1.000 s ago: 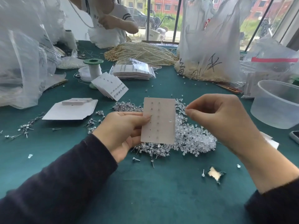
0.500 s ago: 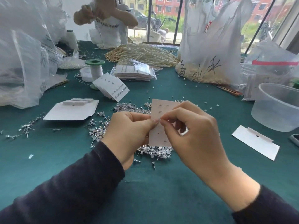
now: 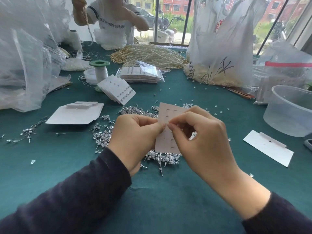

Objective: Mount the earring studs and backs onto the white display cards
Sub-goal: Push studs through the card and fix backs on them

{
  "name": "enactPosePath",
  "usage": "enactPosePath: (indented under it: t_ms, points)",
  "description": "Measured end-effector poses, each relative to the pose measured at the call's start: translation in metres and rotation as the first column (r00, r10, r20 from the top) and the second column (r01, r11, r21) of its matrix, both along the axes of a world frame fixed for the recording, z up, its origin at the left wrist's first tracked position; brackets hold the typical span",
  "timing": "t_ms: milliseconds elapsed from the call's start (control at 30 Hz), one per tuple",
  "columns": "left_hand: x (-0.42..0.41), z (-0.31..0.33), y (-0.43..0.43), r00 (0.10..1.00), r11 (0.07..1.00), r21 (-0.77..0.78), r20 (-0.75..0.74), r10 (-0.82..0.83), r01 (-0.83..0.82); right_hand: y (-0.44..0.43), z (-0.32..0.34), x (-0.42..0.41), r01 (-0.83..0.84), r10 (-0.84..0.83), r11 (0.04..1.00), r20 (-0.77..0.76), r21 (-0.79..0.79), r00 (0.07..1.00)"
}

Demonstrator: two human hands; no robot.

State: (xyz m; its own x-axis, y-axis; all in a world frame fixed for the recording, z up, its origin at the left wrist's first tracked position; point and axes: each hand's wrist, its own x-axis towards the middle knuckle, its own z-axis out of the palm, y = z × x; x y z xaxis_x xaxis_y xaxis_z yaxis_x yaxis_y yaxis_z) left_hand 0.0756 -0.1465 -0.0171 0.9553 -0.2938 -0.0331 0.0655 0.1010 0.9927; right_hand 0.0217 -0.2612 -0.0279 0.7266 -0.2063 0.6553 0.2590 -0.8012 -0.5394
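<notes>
A white display card [image 3: 166, 114] stands upright above the table, its back towards me, with stud posts poking through its upper holes. My left hand [image 3: 135, 137] pinches the card's left edge. My right hand [image 3: 200, 141] pinches something tiny at the card's middle row, thumb and forefinger tips meeting there; the item itself is too small to make out. Under the card lies a heap of silver earring studs [image 3: 103, 134] and clear earring backs [image 3: 167, 158].
A loose white card [image 3: 268, 147] lies at right by a clear plastic tub [image 3: 290, 110]. Filled cards [image 3: 118, 88], a flat white box [image 3: 74, 114] and a green spool [image 3: 100, 70] sit at left. Plastic bags, pearl strands [image 3: 148, 54] and another person are at the back.
My right hand came from the right, away from the card, to the card's middle and now pinches there. The card tilted slightly and the loose card at right became visible.
</notes>
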Motion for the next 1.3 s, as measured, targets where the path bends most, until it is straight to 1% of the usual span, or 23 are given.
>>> enactPosePath:
  t_ms: [133, 300, 433, 533, 600, 667, 767, 800, 967, 1067, 1200, 1300]
  points:
    - [0.0008, -0.0012, -0.0004, 0.999, 0.999, 0.043, 0.047, 0.011, -0.013, -0.0006, -0.0011, 0.0011, -0.008, 0.008, 1.000, 0.009, 0.029, 1.000]
    - [-0.0017, -0.0018, -0.0006, 0.984, 0.992, 0.105, 0.175, 0.045, -0.064, 0.0029, -0.0047, 0.0011, 0.012, -0.011, 1.000, 0.050, -0.028, 0.999]
    - [-0.0028, -0.0008, 0.0008, 0.979, 0.993, 0.105, 0.199, 0.032, -0.054, 0.0044, -0.0062, 0.0012, 0.009, -0.006, 0.999, 0.085, -0.038, 0.996]
    - [-0.0032, 0.0004, 0.0027, 0.978, 0.995, 0.102, 0.209, -0.007, -0.015, 0.0041, -0.0075, 0.0008, -0.008, 0.013, 0.999, 0.118, -0.037, 0.993]
    - [-0.0031, 0.0008, 0.0042, 0.982, 0.996, 0.091, 0.184, -0.035, 0.018, 0.0042, -0.0085, 0.0010, -0.016, 0.021, 0.999, 0.124, -0.047, 0.992]
    - [-0.0020, 0.0024, 0.0046, 0.991, 0.997, 0.057, 0.121, -0.062, 0.055, 0.0030, -0.0082, 0.0023, -0.009, 0.015, 0.999, 0.123, -0.046, 0.992]
    - [-0.0015, 0.0052, 0.0029, 0.997, 0.996, -0.045, 0.004, -0.081, 0.081, 0.0011, -0.0066, 0.0035, 0.015, -0.012, 1.000, 0.111, -0.028, 0.994]
    - [-0.0016, 0.0055, 0.0019, 0.997, 0.995, -0.067, -0.014, -0.078, 0.077, 0.0004, -0.0061, 0.0035, 0.019, -0.017, 1.000, 0.111, -0.016, 0.994]
    - [-0.0022, 0.0027, -0.0005, 0.998, 0.997, -0.051, 0.021, -0.056, 0.057, -0.0002, -0.0053, 0.0024, -0.009, 0.002, 0.997, 0.099, 0.076, 0.995]
    - [-0.0015, 0.0012, -0.0004, 0.998, 0.998, -0.044, 0.031, -0.047, 0.049, 0.0012, -0.0051, 0.0027, -0.018, 0.010, 0.997, 0.104, 0.081, 0.995]
    - [-0.0025, -0.0004, -0.0011, 0.995, 1.000, 0.013, 0.103, -0.016, 0.015, 0.0026, -0.0077, 0.0032, -0.005, -0.004, 0.998, 0.134, 0.067, 0.991]
    - [-0.0029, 0.0013, 0.0013, 0.996, 0.999, -0.008, 0.079, -0.043, 0.044, 0.0036, -0.0098, 0.0024, -0.008, -0.002, 0.998, 0.148, 0.062, 0.989]
